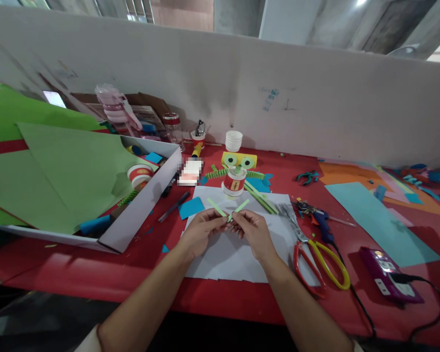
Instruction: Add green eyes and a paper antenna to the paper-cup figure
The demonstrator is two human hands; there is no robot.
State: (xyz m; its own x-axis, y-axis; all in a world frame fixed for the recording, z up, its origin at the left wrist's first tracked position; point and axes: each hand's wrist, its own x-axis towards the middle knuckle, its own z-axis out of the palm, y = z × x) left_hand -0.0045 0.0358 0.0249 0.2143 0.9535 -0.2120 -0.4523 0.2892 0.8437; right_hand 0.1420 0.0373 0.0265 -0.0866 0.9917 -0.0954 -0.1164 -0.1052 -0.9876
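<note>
My left hand [205, 229] and my right hand [252, 230] meet over a white paper sheet [231, 264]. Both pinch light green paper strips [216, 207], whose free ends rise in a V shape; whether it is one folded strip or two I cannot tell. Just beyond my fingers stands a red and white paper cup [234, 181], with green pleated paper arms [217, 173] at its sides. Behind it is a yellow paper roll [249, 159] bearing two round eyes. More green strips [260, 198] lie on the sheet to the cup's right.
Scissors [310, 244], a blue glue gun [320, 222] and a purple power box [388, 274] with cables lie right. A white box [143, 205] of paper pieces stands left. Pliers [307, 177], coloured paper [377, 220] and stacked white cups [233, 141] sit farther back, before a pale partition [205, 83].
</note>
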